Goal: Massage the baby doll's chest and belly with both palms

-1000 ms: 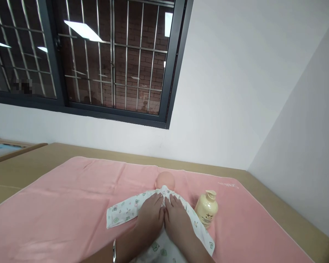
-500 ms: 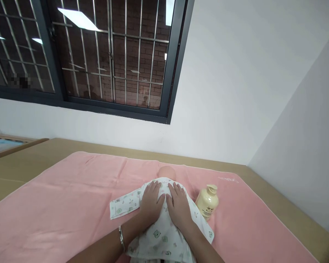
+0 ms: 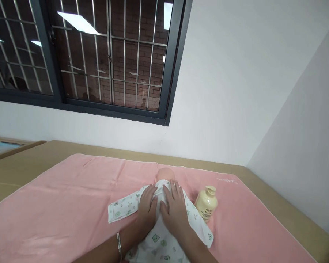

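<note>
A baby doll lies on a pink towel (image 3: 71, 204), its bare head (image 3: 164, 176) pointing away from me. It wears a white printed garment (image 3: 126, 209) with one sleeve stretched out to the left. My left hand (image 3: 147, 208) lies flat on the doll's chest, fingers extended, a bracelet on its wrist. My right hand (image 3: 175, 208) rests flat beside it on the garment, fingers together and pointing toward the head. A cream pump bottle (image 3: 206, 204) stands just right of the doll.
The towel covers a tan surface (image 3: 22, 164) that runs to a white wall under a barred dark-framed window (image 3: 109, 62). Another white wall closes in at the right. A wooden frame edge (image 3: 16, 146) shows at far left.
Both hands slid up the doll's chest and drew back slightly, the left now lower than before. The view shifted a little.
</note>
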`<state>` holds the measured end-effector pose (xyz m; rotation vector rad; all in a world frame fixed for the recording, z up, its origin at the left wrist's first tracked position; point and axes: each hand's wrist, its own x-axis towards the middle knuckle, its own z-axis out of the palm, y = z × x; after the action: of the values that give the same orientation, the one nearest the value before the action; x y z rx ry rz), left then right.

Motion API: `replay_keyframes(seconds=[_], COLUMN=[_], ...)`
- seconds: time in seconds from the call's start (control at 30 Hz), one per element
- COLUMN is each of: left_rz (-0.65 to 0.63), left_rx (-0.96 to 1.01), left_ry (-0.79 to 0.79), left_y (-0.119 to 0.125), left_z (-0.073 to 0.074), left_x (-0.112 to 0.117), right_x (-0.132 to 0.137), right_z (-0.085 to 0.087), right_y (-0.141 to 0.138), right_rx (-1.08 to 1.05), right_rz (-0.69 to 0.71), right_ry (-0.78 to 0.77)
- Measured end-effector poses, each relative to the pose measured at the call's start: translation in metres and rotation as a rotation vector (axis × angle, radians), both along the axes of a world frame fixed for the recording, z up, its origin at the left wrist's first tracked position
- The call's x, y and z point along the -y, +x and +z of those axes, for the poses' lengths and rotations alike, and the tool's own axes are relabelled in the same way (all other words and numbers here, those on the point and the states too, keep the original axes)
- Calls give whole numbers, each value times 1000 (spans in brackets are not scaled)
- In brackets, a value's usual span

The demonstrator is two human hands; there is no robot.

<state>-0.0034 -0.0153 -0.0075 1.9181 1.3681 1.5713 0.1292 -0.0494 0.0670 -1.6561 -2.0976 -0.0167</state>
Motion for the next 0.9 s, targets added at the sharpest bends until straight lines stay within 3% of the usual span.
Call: replay_keyframes(seconds=[0.1, 0.33, 0.43, 0.57, 0.73, 0.9], left_rz=[3, -16, -23, -36, -34, -30], left_rx=[23, 69, 77, 72, 44, -35], left_ry=[-21, -27, -8, -3, -19, -12], left_y=[0, -1, -1, -2, -3, -5], left_z=[0, -6, -6, -4, -2, -4], left_x=[-1, -6, -6, -5, -4, -9], right_x=[-3, -6, -6, -4, -3, -7], right_z=[-4, -10, -7, 0, -4, -9], right_y=[3, 6, 4, -1, -2, 1], right_rx=[-13, -43, -50, -52, -7, -12], right_rz=[18, 56, 58, 55, 123, 86], right_ry=[-79, 15, -7, 85, 17, 29])
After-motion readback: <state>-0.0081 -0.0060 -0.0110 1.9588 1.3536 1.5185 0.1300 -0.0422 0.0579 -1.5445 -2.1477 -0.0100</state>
